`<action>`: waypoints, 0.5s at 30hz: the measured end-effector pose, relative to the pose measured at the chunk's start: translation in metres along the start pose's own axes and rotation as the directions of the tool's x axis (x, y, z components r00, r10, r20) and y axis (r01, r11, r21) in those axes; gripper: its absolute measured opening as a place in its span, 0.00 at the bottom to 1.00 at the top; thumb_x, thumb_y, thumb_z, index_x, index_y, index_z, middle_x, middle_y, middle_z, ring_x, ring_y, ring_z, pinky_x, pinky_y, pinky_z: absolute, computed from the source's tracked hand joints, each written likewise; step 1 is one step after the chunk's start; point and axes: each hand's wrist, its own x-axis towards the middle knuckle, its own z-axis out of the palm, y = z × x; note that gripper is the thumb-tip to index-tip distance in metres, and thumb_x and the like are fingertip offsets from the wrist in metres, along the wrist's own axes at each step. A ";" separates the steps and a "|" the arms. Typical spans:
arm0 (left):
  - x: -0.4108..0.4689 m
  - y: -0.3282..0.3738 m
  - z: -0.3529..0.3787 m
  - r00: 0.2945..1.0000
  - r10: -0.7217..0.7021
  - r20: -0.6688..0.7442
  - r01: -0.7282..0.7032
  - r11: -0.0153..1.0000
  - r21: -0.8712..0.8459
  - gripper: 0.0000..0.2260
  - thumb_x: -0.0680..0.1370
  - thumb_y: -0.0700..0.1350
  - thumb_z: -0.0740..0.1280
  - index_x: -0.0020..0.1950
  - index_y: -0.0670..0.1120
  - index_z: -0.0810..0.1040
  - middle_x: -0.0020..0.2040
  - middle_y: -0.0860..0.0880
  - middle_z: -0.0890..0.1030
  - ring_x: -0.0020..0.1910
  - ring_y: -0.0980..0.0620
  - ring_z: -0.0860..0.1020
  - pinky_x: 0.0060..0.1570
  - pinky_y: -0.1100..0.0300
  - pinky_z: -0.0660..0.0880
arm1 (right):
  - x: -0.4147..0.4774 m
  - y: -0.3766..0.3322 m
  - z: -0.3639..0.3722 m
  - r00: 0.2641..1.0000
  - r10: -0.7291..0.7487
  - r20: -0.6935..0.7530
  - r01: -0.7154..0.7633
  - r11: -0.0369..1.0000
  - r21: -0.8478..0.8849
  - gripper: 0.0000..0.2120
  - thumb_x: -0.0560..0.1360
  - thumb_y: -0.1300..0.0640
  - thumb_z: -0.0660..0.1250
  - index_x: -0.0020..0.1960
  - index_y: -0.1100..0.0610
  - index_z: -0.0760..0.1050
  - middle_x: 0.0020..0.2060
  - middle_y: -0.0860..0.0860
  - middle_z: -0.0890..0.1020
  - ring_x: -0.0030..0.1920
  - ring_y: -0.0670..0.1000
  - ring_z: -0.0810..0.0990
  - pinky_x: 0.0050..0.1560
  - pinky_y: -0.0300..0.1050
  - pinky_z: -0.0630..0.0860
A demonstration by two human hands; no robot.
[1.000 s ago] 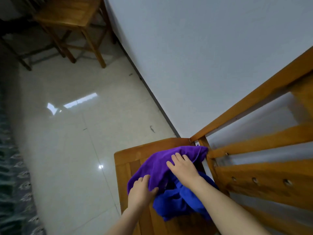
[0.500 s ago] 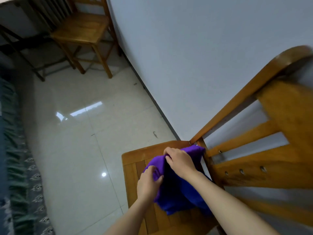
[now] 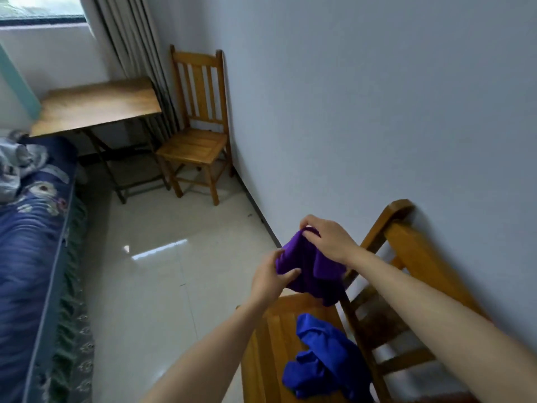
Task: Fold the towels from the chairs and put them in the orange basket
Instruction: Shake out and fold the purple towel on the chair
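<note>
Fingers [image 3: 308, 234] of both hands pinch the purple towel [image 3: 311, 269], held in the air above the front edge of the near chair [image 3: 270, 333]. A blue towel [image 3: 322, 359] lies crumpled on its seat by the back edge. Farther off stand a second chair [image 3: 194, 149], a table [image 3: 96, 109] and a bed [image 3: 29, 242]. My left hand [image 3: 268, 282] grips the towel's left edge, my right hand [image 3: 329, 241] its top, both arms stretched forward.

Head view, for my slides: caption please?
Left hand and right hand hold a purple towel above the chair bearing a crumpled blue towel.
</note>
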 end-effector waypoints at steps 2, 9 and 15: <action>-0.001 0.023 -0.014 0.999 0.046 0.011 -0.045 0.999 -0.026 0.18 0.75 0.45 0.69 0.63 0.49 0.72 0.54 0.52 0.77 0.52 0.54 0.77 0.46 0.65 0.77 | 0.004 -0.020 -0.028 0.998 -0.060 -0.016 0.059 0.998 -0.029 0.08 0.80 0.59 0.57 0.55 0.57 0.73 0.49 0.53 0.81 0.45 0.49 0.76 0.47 0.43 0.74; 0.004 0.088 -0.066 0.955 0.259 -0.146 -0.257 0.966 0.033 0.05 0.77 0.39 0.64 0.50 0.42 0.79 0.45 0.45 0.81 0.44 0.46 0.79 0.43 0.55 0.77 | 0.008 -0.079 -0.103 0.973 -0.150 -0.178 0.142 0.988 -0.057 0.09 0.79 0.60 0.59 0.55 0.58 0.75 0.46 0.50 0.78 0.44 0.48 0.74 0.45 0.38 0.69; -0.011 0.135 -0.132 0.908 0.379 -0.180 -0.392 0.919 -0.039 0.07 0.79 0.41 0.61 0.52 0.45 0.78 0.44 0.49 0.80 0.44 0.52 0.79 0.43 0.63 0.77 | 0.003 -0.098 -0.140 0.963 -0.073 -0.260 0.118 0.979 0.164 0.04 0.79 0.59 0.60 0.48 0.54 0.74 0.41 0.51 0.78 0.41 0.50 0.75 0.43 0.41 0.72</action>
